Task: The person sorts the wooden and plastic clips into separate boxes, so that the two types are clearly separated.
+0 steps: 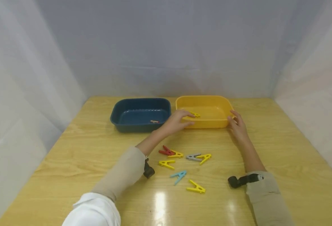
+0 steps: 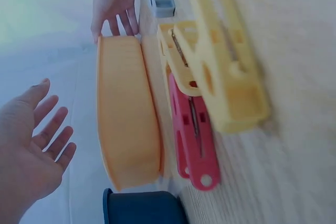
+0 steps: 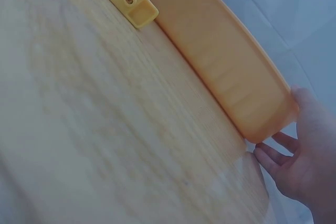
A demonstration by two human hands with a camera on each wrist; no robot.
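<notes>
The left hand [image 1: 177, 121] hovers with relaxed, spread fingers [image 2: 52, 129] over the near-left corner of the yellow tray [image 1: 208, 123], grasping nothing, just beside the yellow clothespin [image 1: 195, 115] that lies inside the tray. The right hand [image 1: 237, 125] rests its straight, released fingers [image 3: 273, 156] against the tray's near-right corner. On the wooden surface [image 1: 281, 150] nearer the person lie loose clothespins, among them a red one [image 1: 166, 151], a grey one [image 1: 193, 157] and a blue one [image 1: 179, 176], while a dark blue tray [image 1: 140, 114] stands just left of the yellow one.
</notes>
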